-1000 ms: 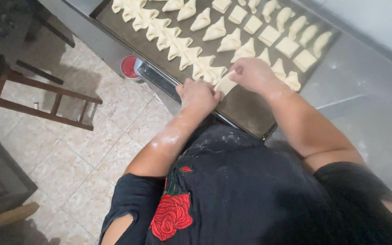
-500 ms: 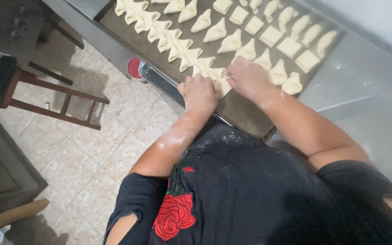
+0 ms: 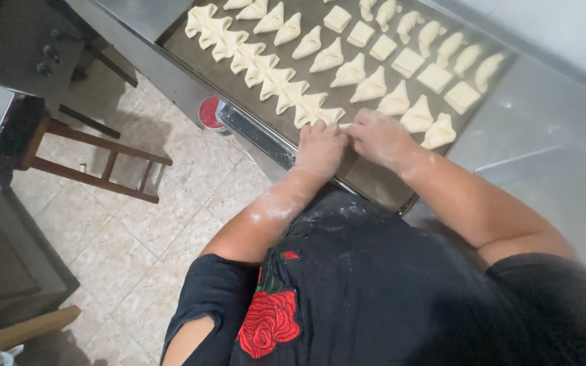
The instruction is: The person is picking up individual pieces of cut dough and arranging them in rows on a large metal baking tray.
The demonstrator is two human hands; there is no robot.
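A dark baking tray [image 3: 374, 177] lies on a steel counter and holds rows of raw pale dough pastries [image 3: 310, 108], folded into pointed shapes. My left hand [image 3: 320, 146] and my right hand [image 3: 378, 139], both floury, are pressed together at the tray's near edge. They close over a dough piece [image 3: 344, 125]; only a sliver of it shows between the fingers. Folded triangles [image 3: 416, 115] lie just beyond my right hand. Flat square pieces [image 3: 435, 76] and rolled crescents [image 3: 452, 47] fill the far rows.
The steel counter [image 3: 551, 135] stretches right of the tray. A red round knob [image 3: 209, 112] sits on the counter's front below the tray. A wooden stool [image 3: 96, 159] stands on the tiled floor [image 3: 150, 237] at left, near a dark cabinet [image 3: 1, 271].
My two hands have drawn together until they touch, covering the dough piece that showed between them before. The view has shifted slightly.
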